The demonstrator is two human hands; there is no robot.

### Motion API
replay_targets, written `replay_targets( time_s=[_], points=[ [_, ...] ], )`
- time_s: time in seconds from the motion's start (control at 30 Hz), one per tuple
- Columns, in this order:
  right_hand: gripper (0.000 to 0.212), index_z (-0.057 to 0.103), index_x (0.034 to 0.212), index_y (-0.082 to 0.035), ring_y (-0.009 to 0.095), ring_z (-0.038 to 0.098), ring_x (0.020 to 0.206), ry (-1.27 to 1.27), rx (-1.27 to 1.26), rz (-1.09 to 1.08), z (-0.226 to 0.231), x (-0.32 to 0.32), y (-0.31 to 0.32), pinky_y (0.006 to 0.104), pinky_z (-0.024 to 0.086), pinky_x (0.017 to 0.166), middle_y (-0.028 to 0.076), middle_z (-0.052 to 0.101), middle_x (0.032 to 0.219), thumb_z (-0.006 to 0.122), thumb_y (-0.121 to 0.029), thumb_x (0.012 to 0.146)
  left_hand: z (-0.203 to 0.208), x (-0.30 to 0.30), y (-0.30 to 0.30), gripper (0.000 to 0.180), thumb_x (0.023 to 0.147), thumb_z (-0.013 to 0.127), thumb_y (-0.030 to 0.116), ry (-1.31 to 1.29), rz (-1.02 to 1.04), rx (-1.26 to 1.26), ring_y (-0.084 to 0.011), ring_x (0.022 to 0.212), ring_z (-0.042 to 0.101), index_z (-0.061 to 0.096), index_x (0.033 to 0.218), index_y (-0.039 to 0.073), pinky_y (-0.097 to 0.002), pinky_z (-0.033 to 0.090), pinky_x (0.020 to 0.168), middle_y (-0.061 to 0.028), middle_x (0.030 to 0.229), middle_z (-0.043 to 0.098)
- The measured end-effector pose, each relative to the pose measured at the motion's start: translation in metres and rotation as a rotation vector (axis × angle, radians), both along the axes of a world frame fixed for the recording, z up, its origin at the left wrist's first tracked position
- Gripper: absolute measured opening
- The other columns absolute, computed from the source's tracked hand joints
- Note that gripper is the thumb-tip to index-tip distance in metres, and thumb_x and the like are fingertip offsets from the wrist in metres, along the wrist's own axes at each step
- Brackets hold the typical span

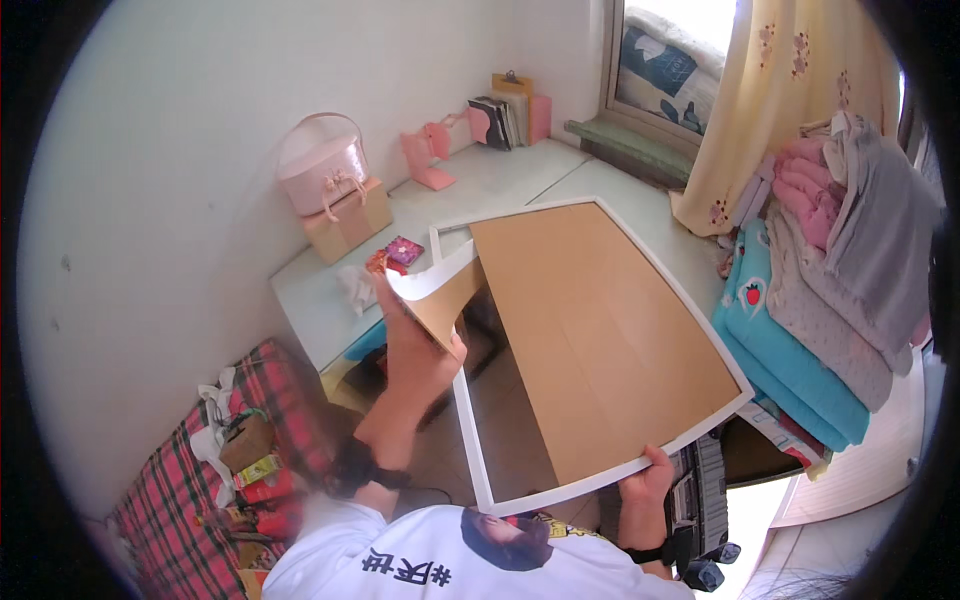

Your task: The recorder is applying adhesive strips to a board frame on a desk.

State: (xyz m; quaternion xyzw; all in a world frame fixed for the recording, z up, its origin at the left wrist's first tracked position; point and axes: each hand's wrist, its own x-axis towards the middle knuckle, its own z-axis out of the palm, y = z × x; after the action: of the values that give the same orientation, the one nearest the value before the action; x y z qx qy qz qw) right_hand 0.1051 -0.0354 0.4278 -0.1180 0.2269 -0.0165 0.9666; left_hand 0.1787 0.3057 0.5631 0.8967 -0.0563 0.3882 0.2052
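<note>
A large white frame (660, 468) is held up in front of me, its far end over the desk. A brown cardboard panel (605, 330) fills most of it, with a gap along the left side where the floor shows through. My left hand (420, 350) is closed on a bent cardboard flap (448, 305), brown on one face and white on the other. The flap curls up beside the panel's far left corner; I cannot tell whether the two are joined. With fingers wrapped round the frame's near edge, my right hand (648, 485) grips it close to the right corner.
The pale desk (330, 310) bears a pink round bag (325, 175) on a cardboard box (350, 220), a pink bookend (428, 160) and books (500, 120). Folded bedding (790, 330) is piled at the right. A red plaid cloth (165, 470) with packets lies at the left.
</note>
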Motion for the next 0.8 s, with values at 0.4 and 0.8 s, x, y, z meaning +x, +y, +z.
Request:
replay_targets(
  time_s=[0.4,0.8],
  points=[
    [0.044,0.047,0.117,0.004,0.035,0.050,0.111,0.013,-0.008,0.021,-0.001,-0.010,0.004,0.0500,0.038,0.099,0.018,0.053,0.118,0.050,-0.007,0.075,-0.040,-0.032,-0.004,0.020,0.059,0.067,0.003,0.003,-0.692,0.084,-0.0281,0.076,0.058,0.058,0.077,0.008,-0.0378,0.049,0.067,-0.0072,0.079,0.058],
    [0.045,0.048,0.124,-0.008,0.026,0.046,0.117,-0.269,0.157,0.158,-0.014,-0.042,0.034,0.0450,0.036,0.100,0.010,0.050,0.126,0.056,-0.029,0.084,-0.091,-0.036,-0.053,0.018,0.065,0.063,0.009,0.337,-0.633,0.215,-0.0247,0.081,0.051,0.052,0.079,0.013,-0.0393,0.038,0.074,-0.0035,0.078,0.049]
  ],
)
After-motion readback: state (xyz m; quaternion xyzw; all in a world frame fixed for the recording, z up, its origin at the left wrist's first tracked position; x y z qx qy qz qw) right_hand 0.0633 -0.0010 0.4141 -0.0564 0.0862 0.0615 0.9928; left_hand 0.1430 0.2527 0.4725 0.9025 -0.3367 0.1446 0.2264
